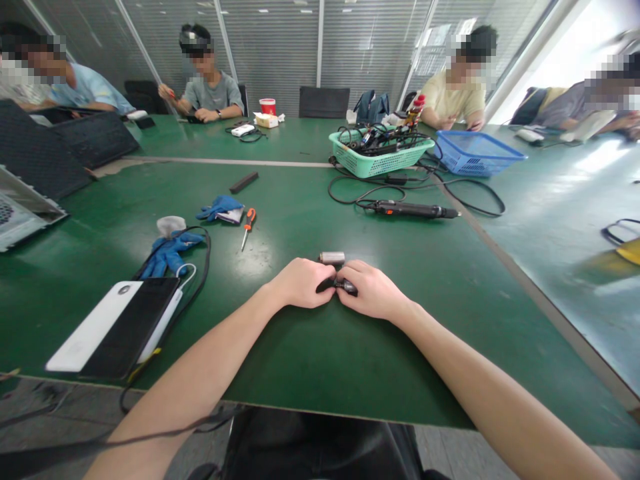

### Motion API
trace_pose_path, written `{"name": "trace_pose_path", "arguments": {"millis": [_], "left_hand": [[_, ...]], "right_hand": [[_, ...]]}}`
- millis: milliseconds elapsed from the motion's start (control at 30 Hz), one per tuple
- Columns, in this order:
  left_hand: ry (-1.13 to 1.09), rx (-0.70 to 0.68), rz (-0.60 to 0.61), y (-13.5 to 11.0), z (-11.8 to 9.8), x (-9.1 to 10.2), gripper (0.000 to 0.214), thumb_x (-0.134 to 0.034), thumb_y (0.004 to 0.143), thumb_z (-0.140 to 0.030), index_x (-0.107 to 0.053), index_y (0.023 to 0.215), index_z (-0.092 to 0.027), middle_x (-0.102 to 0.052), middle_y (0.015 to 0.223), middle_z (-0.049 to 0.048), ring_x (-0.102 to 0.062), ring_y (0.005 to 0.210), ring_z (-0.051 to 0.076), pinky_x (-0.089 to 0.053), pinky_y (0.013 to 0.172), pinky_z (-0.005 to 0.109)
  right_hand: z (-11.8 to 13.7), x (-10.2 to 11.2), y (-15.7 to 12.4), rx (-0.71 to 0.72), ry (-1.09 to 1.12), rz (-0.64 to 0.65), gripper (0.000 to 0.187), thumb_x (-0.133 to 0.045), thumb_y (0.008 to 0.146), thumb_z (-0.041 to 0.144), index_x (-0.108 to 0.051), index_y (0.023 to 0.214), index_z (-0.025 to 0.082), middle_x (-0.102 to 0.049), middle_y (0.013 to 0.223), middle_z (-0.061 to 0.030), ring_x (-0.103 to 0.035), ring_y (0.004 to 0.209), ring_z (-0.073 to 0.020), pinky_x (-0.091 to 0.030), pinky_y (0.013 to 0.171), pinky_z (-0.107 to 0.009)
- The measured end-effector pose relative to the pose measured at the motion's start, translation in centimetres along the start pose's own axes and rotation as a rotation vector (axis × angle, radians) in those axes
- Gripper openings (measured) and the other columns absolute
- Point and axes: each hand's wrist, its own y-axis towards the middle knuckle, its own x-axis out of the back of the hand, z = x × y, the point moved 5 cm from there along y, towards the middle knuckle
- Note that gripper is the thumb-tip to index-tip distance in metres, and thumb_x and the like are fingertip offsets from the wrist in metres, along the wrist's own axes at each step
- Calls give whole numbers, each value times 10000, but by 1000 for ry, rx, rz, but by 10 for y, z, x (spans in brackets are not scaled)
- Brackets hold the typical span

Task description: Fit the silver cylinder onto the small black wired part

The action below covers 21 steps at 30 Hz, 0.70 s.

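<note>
My left hand (pixel 309 283) and my right hand (pixel 369 288) meet near the table's front, fingers curled around a small black object (pixel 346 287). Its kind does not show, since the fingers cover most of it; a flat dark part lies by the left fingers and a glossy rounded part by the right. Just beyond my fingertips is a short silver cylinder (pixel 332 257), lying on its side. Whether it is joined to the black object, I cannot tell.
An orange-handled screwdriver (pixel 249 227), blue gloves (pixel 173 253) and a white-and-black phone-like device (pixel 117 327) with cables lie leftward. Ahead are a corded electric screwdriver (pixel 415 209), a green basket (pixel 370 163) of tools and a blue basket (pixel 473 157). Several people sit around the table.
</note>
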Motion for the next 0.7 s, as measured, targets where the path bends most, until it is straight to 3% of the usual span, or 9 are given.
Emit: {"name": "trace_pose_path", "arguments": {"millis": [700], "left_hand": [[22, 4, 1, 1, -1, 0, 211, -575, 906, -402, -643, 978, -215, -727, 917, 37, -690, 815, 227, -470, 673, 313]], "right_hand": [[-2, 0, -1, -10, -10, 10, 65, -621, 885, 200, -593, 943, 200, -622, 993, -63, -588, 972, -224, -487, 849, -329]]}}
